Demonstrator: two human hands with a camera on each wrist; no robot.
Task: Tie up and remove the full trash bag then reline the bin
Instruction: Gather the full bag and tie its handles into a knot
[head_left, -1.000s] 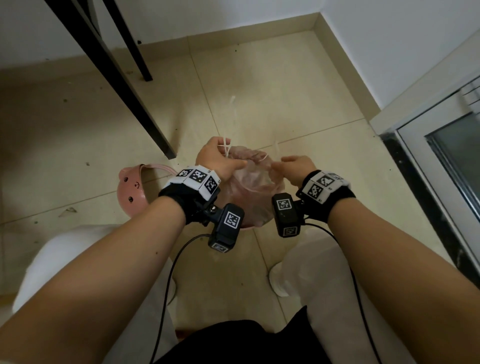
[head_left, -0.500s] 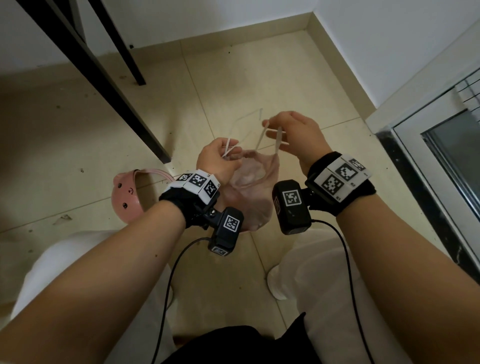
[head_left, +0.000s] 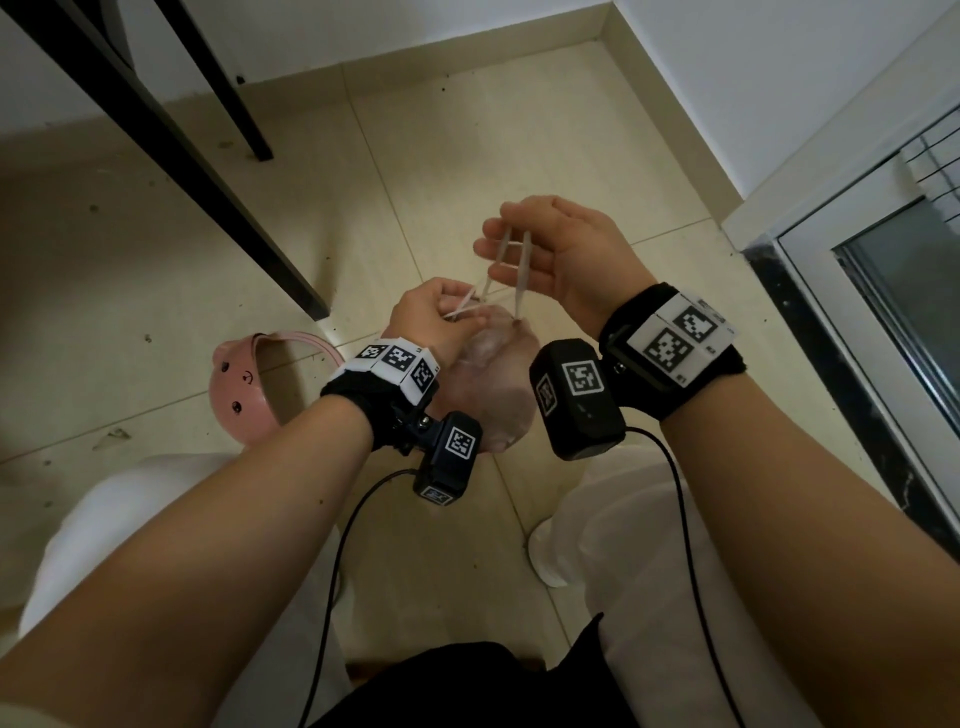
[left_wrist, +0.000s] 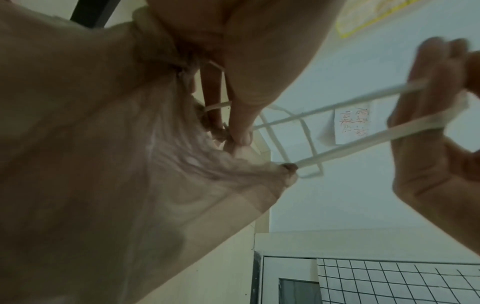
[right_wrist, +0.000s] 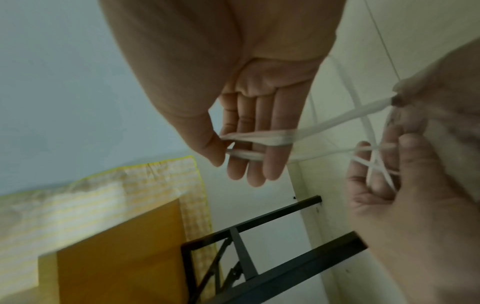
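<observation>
Trash bag (head_left: 491, 384), translucent pink and gathered at the neck, hangs between both wrists above the tiled floor (head_left: 467, 135). Left of it, a pink bin (head_left: 240, 387) with a face stands on the floor beside a black table leg (head_left: 208, 171). The left hand (head_left: 434, 325) has its grip pinching the bag's neck and the white drawstring (head_left: 511, 270). Further right and higher, the right hand (head_left: 563, 260) holds a drawstring loop round its nearly straight fingers, thumb pressing it.
</observation>
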